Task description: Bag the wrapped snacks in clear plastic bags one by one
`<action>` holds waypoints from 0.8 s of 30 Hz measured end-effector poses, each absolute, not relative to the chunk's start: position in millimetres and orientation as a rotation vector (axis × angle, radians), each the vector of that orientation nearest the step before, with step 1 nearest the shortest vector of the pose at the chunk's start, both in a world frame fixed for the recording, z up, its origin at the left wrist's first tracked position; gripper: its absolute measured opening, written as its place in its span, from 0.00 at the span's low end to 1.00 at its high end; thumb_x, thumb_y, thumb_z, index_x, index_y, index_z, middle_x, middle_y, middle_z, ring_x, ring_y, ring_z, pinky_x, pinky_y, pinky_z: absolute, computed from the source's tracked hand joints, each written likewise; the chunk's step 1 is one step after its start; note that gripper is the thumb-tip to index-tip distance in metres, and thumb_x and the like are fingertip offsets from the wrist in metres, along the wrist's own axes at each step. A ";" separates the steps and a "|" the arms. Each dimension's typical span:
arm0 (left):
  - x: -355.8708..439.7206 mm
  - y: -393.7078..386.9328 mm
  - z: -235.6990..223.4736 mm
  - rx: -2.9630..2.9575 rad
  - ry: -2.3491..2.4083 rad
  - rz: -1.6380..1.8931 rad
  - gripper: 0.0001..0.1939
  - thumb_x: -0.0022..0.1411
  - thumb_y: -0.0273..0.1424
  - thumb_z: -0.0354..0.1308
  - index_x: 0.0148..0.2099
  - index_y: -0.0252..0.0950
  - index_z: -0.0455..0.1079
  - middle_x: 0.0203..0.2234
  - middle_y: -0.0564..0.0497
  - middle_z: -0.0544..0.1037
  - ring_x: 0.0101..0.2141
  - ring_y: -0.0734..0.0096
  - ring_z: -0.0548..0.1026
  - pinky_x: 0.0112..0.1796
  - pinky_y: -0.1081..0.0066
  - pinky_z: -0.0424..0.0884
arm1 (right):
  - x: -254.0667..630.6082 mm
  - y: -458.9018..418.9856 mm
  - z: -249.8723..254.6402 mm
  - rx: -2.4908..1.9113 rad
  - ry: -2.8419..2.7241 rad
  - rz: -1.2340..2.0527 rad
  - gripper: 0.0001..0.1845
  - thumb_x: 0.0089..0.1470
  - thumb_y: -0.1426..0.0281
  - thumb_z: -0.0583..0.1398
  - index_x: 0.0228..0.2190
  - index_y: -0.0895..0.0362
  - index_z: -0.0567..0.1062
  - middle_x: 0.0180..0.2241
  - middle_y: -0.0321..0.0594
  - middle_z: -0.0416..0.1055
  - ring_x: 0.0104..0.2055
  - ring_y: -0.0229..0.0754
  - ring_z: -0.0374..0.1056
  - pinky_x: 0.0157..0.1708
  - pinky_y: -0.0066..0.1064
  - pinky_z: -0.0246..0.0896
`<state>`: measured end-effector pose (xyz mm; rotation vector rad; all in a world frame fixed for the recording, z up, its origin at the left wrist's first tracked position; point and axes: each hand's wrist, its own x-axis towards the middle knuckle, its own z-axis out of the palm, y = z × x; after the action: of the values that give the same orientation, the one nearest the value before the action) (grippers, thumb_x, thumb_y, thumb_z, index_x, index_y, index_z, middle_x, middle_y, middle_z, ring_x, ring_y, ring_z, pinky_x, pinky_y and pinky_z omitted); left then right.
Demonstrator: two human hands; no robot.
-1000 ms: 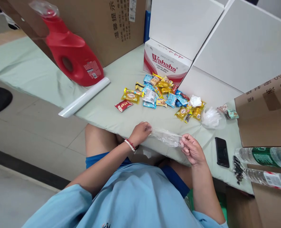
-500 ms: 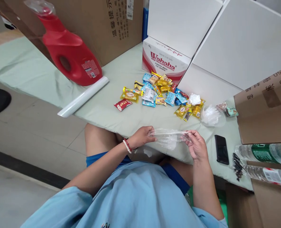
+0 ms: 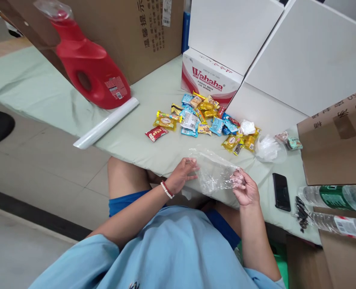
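Observation:
Between my two hands a clear plastic bag (image 3: pixel 215 172) hangs spread out over the table's front edge. My right hand (image 3: pixel 244 188) pinches the bag's right side, with its fingers showing through the film. At the bag's left side, my left hand (image 3: pixel 184 173) has its fingers apart and seems to touch or lie just beside the film. Beyond the bag, a pile of wrapped snacks (image 3: pixel 193 122) in yellow, blue and red packets lies on the pale green cloth (image 3: pixel 130 140). A red packet (image 3: pixel 156 133) sits at the pile's left end.
A red detergent jug (image 3: pixel 96 76) and a white roll (image 3: pixel 107 122) lie at the left. Behind the snacks stand a Wahaha carton (image 3: pixel 211 76) and white boxes (image 3: pixel 235 32). To the right are crumpled white plastic (image 3: pixel 268 147), a phone (image 3: pixel 282 192) and plastic bottles (image 3: pixel 336 198).
The bag, stretched into a narrow band before, is now spread wider and hangs from my right hand. My left hand has loosened its fingers from the bag's left end.

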<state>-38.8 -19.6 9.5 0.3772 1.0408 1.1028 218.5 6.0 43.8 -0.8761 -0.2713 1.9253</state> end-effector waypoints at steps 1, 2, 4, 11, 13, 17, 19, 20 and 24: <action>-31.9 -23.1 7.9 0.348 1.027 1.093 0.31 0.50 0.48 0.73 0.48 0.40 0.64 0.44 0.48 0.76 0.47 0.62 0.77 0.43 0.65 0.74 | 212.9 4.6 43.7 -0.845 -0.245 1.942 0.14 0.50 0.78 0.69 0.33 0.56 0.70 0.21 0.25 0.58 0.20 0.26 0.57 0.11 0.07 0.53; -26.2 -25.9 6.0 0.327 1.027 1.071 0.33 0.47 0.45 0.76 0.49 0.40 0.64 0.43 0.49 0.77 0.45 0.63 0.78 0.42 0.66 0.74 | 208.0 3.1 44.1 -0.820 -0.227 1.955 0.14 0.50 0.78 0.69 0.33 0.56 0.70 0.21 0.25 0.58 0.20 0.25 0.57 0.12 0.07 0.53; -20.6 -28.4 2.5 0.318 1.043 0.998 0.32 0.44 0.37 0.79 0.47 0.37 0.67 0.37 0.50 0.78 0.39 0.68 0.79 0.40 0.69 0.73 | 203.2 0.7 46.4 -0.800 -0.226 1.962 0.14 0.50 0.78 0.70 0.33 0.56 0.69 0.21 0.25 0.58 0.21 0.25 0.58 0.12 0.06 0.53; -58.7 -12.0 13.6 0.357 1.008 0.966 0.16 0.61 0.39 0.67 0.37 0.38 0.63 0.22 0.58 0.73 0.15 0.83 0.64 0.20 0.80 0.63 | 246.6 26.8 50.5 -1.036 -0.485 1.751 0.16 0.50 0.72 0.71 0.39 0.55 0.73 0.20 0.23 0.55 0.17 0.27 0.52 0.09 0.12 0.46; -68.1 -6.9 18.7 0.385 1.003 0.965 0.14 0.61 0.37 0.66 0.37 0.39 0.63 0.18 0.61 0.69 0.12 0.86 0.55 0.16 0.82 0.54 | 255.1 38.0 42.8 -1.124 -0.555 1.627 0.20 0.46 0.70 0.72 0.41 0.55 0.73 0.22 0.25 0.61 0.20 0.29 0.59 0.13 0.14 0.52; -68.4 -3.7 19.3 0.373 1.043 1.016 0.14 0.63 0.39 0.64 0.34 0.37 0.63 0.15 0.60 0.67 0.11 0.86 0.52 0.15 0.81 0.51 | 244.6 33.6 20.9 -1.307 -0.685 1.136 0.23 0.43 0.67 0.74 0.40 0.54 0.72 0.32 0.32 0.70 0.31 0.33 0.67 0.26 0.22 0.66; -64.1 -4.6 15.8 0.360 1.072 1.005 0.16 0.65 0.42 0.61 0.32 0.37 0.64 0.14 0.59 0.67 0.11 0.86 0.51 0.15 0.81 0.50 | 231.1 16.4 15.6 -1.330 -0.840 0.900 0.18 0.48 0.66 0.72 0.39 0.54 0.74 0.33 0.33 0.69 0.30 0.33 0.65 0.27 0.23 0.64; -62.2 -5.2 14.0 0.354 1.087 0.991 0.18 0.65 0.44 0.61 0.32 0.36 0.64 0.14 0.59 0.66 0.11 0.86 0.50 0.15 0.80 0.49 | 223.8 6.5 15.8 -1.326 -0.968 0.827 0.14 0.51 0.66 0.70 0.39 0.54 0.75 0.33 0.33 0.68 0.30 0.34 0.65 0.27 0.23 0.62; -57.5 -5.2 10.6 0.346 1.163 0.956 0.24 0.67 0.50 0.57 0.29 0.35 0.66 0.12 0.58 0.64 0.11 0.86 0.48 0.15 0.79 0.46 | 196.6 -16.0 26.9 -1.219 -1.709 0.818 0.05 0.61 0.68 0.62 0.37 0.53 0.80 0.38 0.40 0.74 0.37 0.41 0.71 0.35 0.31 0.68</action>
<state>-57.5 -5.2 10.6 0.3460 1.1630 0.9563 196.6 -16.0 26.9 -1.2190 -1.7093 0.8181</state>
